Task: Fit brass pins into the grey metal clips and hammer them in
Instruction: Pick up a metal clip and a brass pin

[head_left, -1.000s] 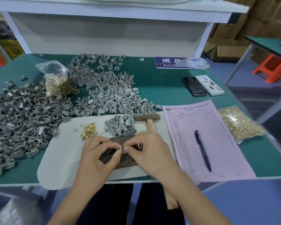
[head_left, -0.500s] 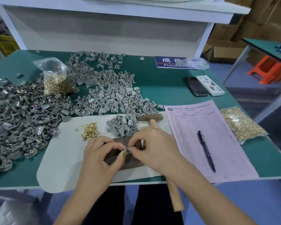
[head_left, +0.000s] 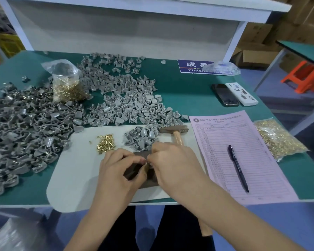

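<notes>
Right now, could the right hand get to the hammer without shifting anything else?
Probably yes. The hammer lies just beyond the right hand, its wooden handle running under that wrist, with nothing on top of it. But both hands are pinching a small clip between them, so the right hand must let go first.

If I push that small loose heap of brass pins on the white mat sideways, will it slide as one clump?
Probably not. The small loose heap of brass pins is many separate short cylinders, so they would likely scatter and roll. One stray pin already lies apart. The white mat looks smooth, giving little grip.
</notes>
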